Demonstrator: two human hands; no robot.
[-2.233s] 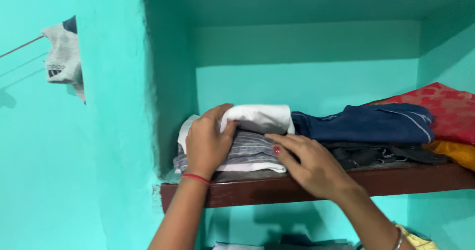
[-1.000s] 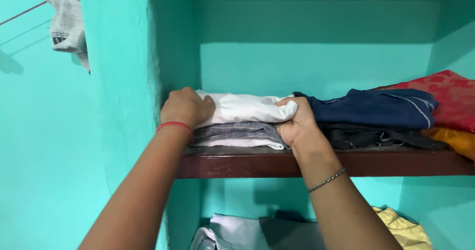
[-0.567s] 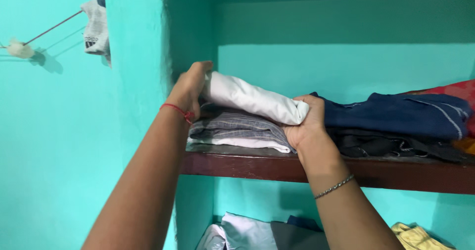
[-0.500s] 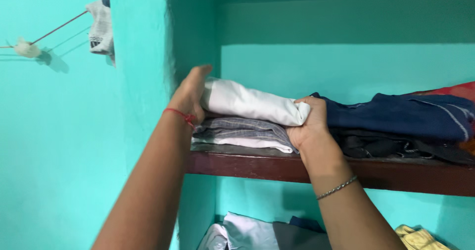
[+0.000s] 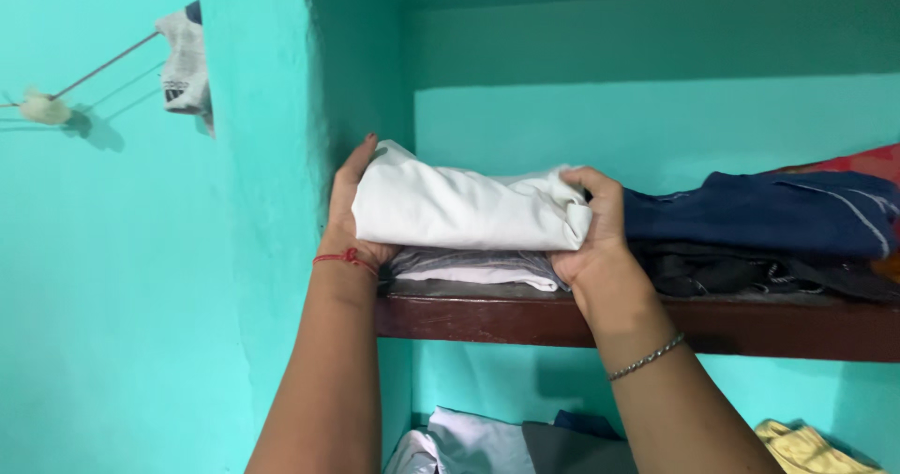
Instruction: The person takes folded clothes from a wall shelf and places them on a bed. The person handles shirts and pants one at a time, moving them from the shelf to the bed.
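Observation:
A folded white cloth (image 5: 464, 210) lies on top of a short stack of grey striped and white garments (image 5: 469, 268) on a dark brown shelf (image 5: 525, 319) in a turquoise wall niche. My left hand (image 5: 349, 210) cups the cloth's left end, with a red thread around that wrist. My right hand (image 5: 595, 244) grips the cloth's right end, a thin metal bracelet on its wrist. The cloth sits level between both hands, at the front of the stack.
To the right on the shelf lie a folded navy garment (image 5: 759, 213) over dark clothes (image 5: 741, 272), with red fabric (image 5: 867, 163) at the far edge. More clothes (image 5: 487, 441) lie on the lower shelf. A grey-white cloth (image 5: 183, 61) hangs on a line at the left.
The white cloth was tilted with its left end raised; now it is level and drawn forward between both hands. My left hand has shifted from on top to the cloth's left end.

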